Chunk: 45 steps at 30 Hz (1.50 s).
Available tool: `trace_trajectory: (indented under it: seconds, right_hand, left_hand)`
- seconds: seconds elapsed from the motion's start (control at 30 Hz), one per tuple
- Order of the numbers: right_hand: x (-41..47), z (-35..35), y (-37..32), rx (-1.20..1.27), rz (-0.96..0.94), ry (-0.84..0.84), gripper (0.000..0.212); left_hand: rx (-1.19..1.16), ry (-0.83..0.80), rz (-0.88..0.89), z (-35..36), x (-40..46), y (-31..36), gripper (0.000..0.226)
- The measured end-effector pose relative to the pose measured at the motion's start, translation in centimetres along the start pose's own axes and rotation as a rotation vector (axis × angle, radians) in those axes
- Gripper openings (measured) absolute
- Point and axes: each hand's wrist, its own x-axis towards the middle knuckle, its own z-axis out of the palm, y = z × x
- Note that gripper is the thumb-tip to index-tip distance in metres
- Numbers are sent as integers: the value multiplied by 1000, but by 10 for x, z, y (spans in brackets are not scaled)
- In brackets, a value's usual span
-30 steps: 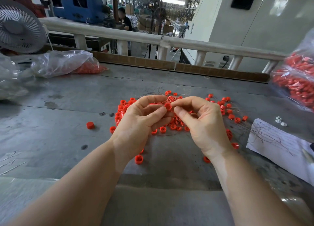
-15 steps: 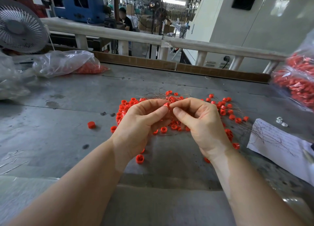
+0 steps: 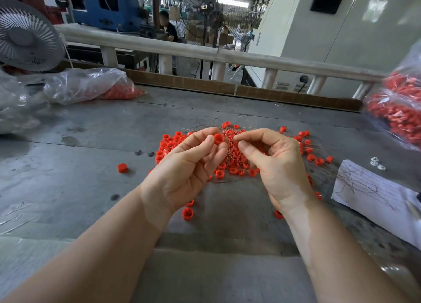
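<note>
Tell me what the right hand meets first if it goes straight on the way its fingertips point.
Probably the red cap pinched by the left hand: the fingertips of the right hand point left at it, close by. Depth is unclear, so the thin wires between could come first.

Bright red plastic caps (image 3: 230,166), thin brown wires (image 3: 232,147), dull grey bench (image 3: 79,166), white paper sheet (image 3: 369,188), clear bags (image 3: 86,84).

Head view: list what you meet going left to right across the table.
fan → clear bag → lone cap → left hand → held cap, pinched in its fingers → wire → right hand, pinching that wire → paper
</note>
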Motion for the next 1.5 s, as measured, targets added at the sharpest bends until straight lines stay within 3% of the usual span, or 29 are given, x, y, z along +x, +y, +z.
trace_trajectory:
  seconds: [0.6,0.9,1.5]
  right_hand:
    - [1,0,-1,42,28,1,12]
    - [0,0,-3,69,42,-21,23]
    - [0,1,-6,140,93,-64,26]
  left_hand:
    - [9,-44,-66,0,-2,0,24]
    - [118,-36,-7,-1,-2,-2,22]
    - [212,-70,43,-1,-2,-3,21]
